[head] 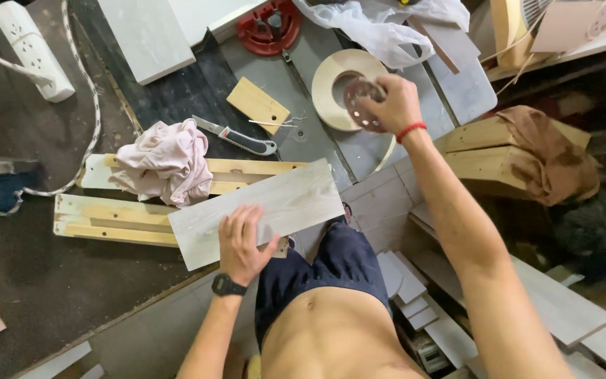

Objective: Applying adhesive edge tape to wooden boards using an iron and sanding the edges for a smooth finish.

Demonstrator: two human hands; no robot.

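— Nearest is the left hand, flat with fingers spread, pressing on the near end of the pale grey board. It grips nothing.

— And the right hand?

— Far right, closed around a round perforated sanding disc, held over the roll of edge tape.

— How would the board handle?

— Stiff, thin and fairly light, I judge, with a smooth face that could slide; best held by its long edges. It lies slantwise across two wooden slats. The disc looks thin and bendy (its grit side is hard to make out).

— The surroundings?

— Dark, dusty workbench, a pink rag on the left, a utility knife beyond it, a power strip at the far left, and offcuts on the floor.
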